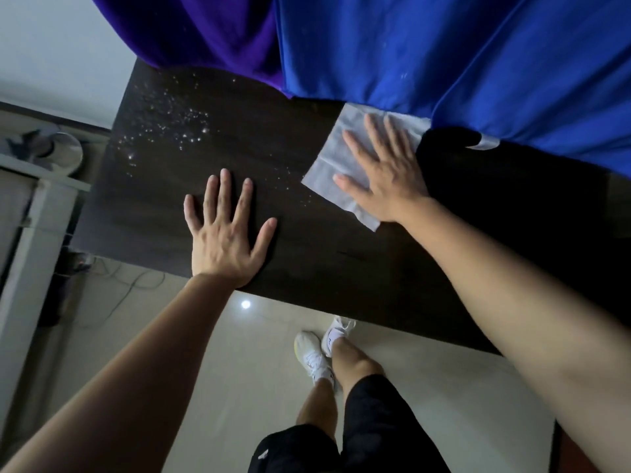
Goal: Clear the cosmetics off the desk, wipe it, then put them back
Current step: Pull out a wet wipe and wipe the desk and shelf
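Worktop (307,254) bare of cosmetics; none in view. Wiping underway: right hand (386,175) flat, fingers spread, pressing wipe (327,172). Left hand (225,230) flat, empty. Droplets (164,124) remain far left. Putting back not yet done.

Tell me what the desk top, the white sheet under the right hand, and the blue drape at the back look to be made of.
Desk top: dark wood-grain board, likely laminate or veneer, matte; faint streaks run along it and droplets bead on it.
White sheet: thin paper tissue or wet wipe; fold creases show, lying flat under the right hand.
Blue drape: soft woven fabric with a slight sheen, hanging in folds.
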A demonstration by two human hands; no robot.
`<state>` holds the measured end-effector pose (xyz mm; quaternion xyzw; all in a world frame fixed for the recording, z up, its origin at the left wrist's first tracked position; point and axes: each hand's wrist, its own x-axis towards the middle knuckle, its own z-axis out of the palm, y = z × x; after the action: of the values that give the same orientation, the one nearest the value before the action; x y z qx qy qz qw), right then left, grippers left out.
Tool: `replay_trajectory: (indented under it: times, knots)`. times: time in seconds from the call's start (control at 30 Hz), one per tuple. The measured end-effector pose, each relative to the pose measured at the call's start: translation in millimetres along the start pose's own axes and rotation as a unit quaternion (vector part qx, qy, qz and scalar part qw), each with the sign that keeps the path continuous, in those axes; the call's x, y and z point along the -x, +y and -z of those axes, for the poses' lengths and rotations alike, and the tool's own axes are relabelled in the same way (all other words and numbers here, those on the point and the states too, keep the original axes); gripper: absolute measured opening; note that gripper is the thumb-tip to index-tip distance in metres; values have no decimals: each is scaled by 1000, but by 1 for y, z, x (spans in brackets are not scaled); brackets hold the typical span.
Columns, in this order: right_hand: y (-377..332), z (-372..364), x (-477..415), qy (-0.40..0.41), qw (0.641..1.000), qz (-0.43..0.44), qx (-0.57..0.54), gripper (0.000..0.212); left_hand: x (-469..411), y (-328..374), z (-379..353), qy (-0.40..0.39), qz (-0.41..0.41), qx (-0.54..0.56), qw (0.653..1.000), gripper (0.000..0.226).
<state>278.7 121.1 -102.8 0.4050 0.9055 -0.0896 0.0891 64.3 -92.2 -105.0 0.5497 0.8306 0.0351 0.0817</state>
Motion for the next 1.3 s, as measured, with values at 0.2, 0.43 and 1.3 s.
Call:
replay_trajectory:
  times: [0.2,0.43,1.3]
  knots:
    - [-68,0,-42,9,989,145,24,73,1,0,1,-7,-11,-17,1000,77]
    - [4,3,-19,-20,986,166,14,75,-1,0,4,-11,-9,-20,1000,78]
    - [-121,-47,108,73,983,-160,-49,82,7,-66,27,-41,-71,19,996,75]
